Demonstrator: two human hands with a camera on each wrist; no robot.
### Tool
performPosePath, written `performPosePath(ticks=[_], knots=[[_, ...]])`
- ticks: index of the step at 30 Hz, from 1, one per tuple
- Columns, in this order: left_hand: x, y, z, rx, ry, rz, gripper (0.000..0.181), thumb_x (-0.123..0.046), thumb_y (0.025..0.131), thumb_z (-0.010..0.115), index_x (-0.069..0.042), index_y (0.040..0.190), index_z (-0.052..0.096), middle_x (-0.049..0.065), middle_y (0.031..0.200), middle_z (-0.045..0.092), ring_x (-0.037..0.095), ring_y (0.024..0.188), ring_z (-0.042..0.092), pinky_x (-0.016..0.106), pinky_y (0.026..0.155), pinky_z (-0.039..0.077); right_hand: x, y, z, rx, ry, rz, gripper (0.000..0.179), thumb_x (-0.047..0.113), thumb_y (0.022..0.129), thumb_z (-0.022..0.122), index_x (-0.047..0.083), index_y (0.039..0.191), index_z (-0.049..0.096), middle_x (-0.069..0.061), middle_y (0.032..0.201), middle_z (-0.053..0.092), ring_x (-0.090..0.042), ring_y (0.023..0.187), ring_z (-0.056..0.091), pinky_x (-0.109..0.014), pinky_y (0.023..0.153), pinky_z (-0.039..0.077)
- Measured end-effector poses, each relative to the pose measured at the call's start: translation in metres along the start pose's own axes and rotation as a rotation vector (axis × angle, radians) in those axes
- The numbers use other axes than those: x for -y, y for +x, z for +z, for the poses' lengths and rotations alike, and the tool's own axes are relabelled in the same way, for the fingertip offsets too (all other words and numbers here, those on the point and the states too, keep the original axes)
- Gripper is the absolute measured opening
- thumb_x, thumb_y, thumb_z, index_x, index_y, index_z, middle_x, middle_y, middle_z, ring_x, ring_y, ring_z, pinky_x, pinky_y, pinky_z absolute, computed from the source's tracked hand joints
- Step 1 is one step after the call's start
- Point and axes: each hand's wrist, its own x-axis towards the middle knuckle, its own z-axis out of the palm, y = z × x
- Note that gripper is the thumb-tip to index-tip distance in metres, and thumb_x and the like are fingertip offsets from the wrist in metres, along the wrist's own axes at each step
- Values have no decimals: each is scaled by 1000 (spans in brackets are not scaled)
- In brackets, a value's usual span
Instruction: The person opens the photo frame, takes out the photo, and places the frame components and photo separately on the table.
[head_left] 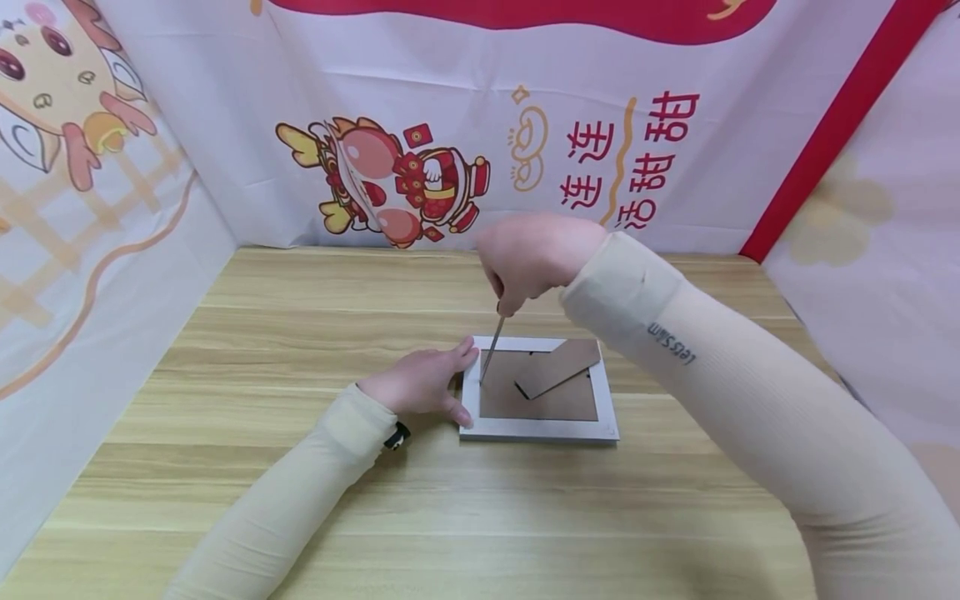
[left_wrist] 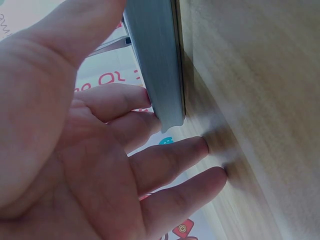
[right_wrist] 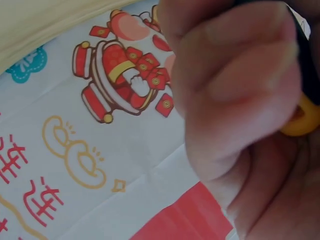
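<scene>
A silver picture frame (head_left: 540, 429) lies face down, its brown backing board (head_left: 498, 406) and angled easel stand (head_left: 558, 369) facing up. My left hand (head_left: 420, 382) steadies the frame's left end, thumb near the front corner and fingers at the back one. In the left wrist view its fingers (left_wrist: 170, 162) are spread and fairly straight, two touching the frame's side (left_wrist: 157, 65). Above the frame, my right hand (head_left: 528, 258) grips a screwdriver (head_left: 492, 350), its tip at the board's left edge. The right wrist view shows curled fingers (right_wrist: 240, 95) around its black and yellow handle (right_wrist: 302, 117).
The frame rests on a wood-grain table (head_left: 337, 325). A white cloth backdrop (head_left: 450, 75) with red and cartoon prints rises behind it, and printed cloth hangs at both sides. My right forearm sleeve (head_left: 750, 400) crosses over the table's right side.
</scene>
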Motion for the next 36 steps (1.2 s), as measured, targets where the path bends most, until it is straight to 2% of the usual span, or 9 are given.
performPosePath(ticks=[5,9,14,16,19,25,28,31,36], knots=[[0,-1,0,6,-12,-11,112,-48,72,84,-4,156,24,12,162,16,28,139,39,40,112,33,1,1,1,-2,-13,3,12,27,83,82,18,81,75,4,77,70,-15,71,60,-31,65,50],[0,-1,0,-5,3,10,112,-49,71,84,-3,156,25,13,162,18,27,138,40,40,111,34,12,0,0,-27,-94,-4,15,30,83,82,18,81,73,4,79,69,-16,77,62,-33,69,52],[-1,-1,0,-20,19,25,112,-49,71,84,-1,155,27,15,161,21,27,137,43,39,110,36,26,0,0,-53,-178,-22,23,32,82,83,17,89,68,3,80,67,-18,76,62,-31,66,52],[-2,-2,-1,-23,22,29,112,-48,71,84,0,154,27,16,160,22,28,136,44,39,110,37,28,0,1,-60,-186,-32,27,32,80,84,16,94,68,2,81,66,-18,76,62,-30,66,52],[-3,-2,-2,-25,19,34,111,-47,72,84,1,154,27,17,160,21,29,136,44,40,110,37,26,-3,0,-62,-167,-28,26,32,80,84,15,93,69,2,81,67,-18,77,62,-30,68,53],[-1,-1,0,-19,19,20,110,-46,72,84,0,154,27,16,161,18,31,138,39,41,111,34,-1,-16,-3,-31,-33,44,19,32,84,80,16,82,71,3,79,69,-17,75,61,-32,68,51],[-1,2,2,-14,27,-2,111,-46,72,84,-3,155,27,13,162,18,30,139,39,41,112,33,-20,-27,-3,-51,13,75,18,33,87,77,17,80,74,3,78,69,-17,72,59,-32,65,49],[-1,3,3,-17,36,-27,110,-47,71,85,-6,156,28,10,162,17,29,138,40,41,112,34,-42,-41,0,-134,40,81,17,35,88,76,19,82,76,2,78,68,-19,72,59,-34,64,48],[-1,2,3,-25,41,-23,110,-48,70,86,-5,155,30,12,162,17,32,137,41,41,110,35,-78,-64,21,-351,142,56,16,33,88,77,17,91,77,1,82,69,-19,75,60,-38,70,48]])
